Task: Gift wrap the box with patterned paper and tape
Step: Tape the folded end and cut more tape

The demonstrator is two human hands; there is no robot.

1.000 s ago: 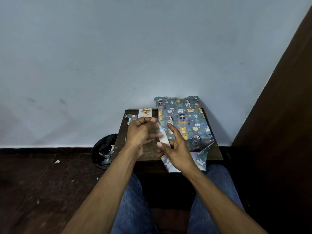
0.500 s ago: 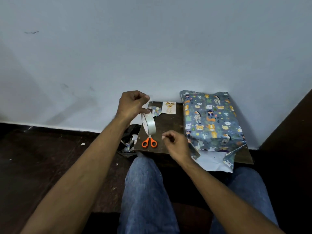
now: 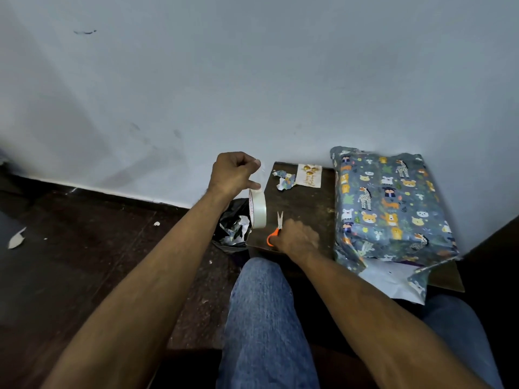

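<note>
Now the left hand point(image 3: 234, 172) is pinching the limp, sticky tape end above its dangling tape roll point(image 3: 257, 208), while the right hand point(image 3: 297, 237) is closing round the orange handles of the scissors point(image 3: 276, 230).

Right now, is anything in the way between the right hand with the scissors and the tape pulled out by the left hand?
Nothing visible. The right hand holds the scissors, blades pointing up, just right of the tape roll hanging from the left hand; only open air lies between them.
</note>
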